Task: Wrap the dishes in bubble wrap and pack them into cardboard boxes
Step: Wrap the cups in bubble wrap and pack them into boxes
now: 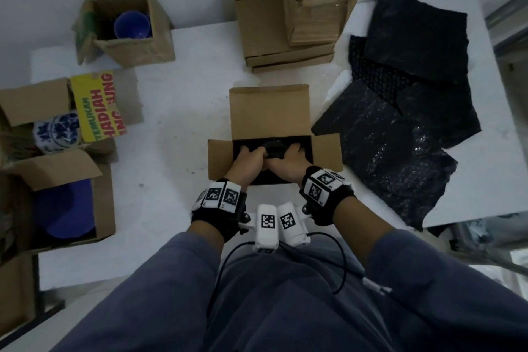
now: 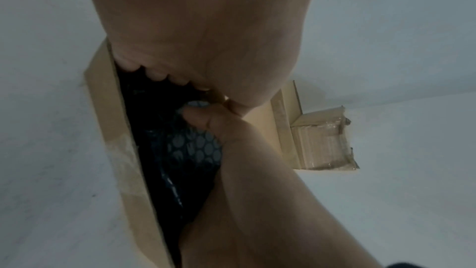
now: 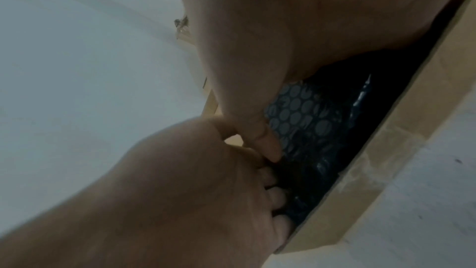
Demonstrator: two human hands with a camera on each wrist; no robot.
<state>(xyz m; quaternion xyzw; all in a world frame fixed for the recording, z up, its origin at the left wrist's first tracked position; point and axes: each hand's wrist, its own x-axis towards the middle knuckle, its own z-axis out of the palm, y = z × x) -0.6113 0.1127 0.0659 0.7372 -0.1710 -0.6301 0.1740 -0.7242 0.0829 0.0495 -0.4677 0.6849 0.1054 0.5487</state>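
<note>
Black bubble wrap sheets (image 1: 405, 111) beside box (image 1: 270, 111); stacked cartons (image 1: 288, 28) behind.

Wrapped bundle (image 1: 273, 148) in box (image 1: 270, 111), wrap sheets (image 1: 400, 123) right

place: makeshift packing station, home or small shop, can't tell which
surface: white table (image 1: 177, 111) against white wall
stock: cardboard boxes (image 1: 288, 28) stacked top centre, open ones at left edge
padding: black bubble wrap (image 1: 400, 111) piled at right
goods: bowls (image 1: 132, 25) in boxes, upper left
</note>
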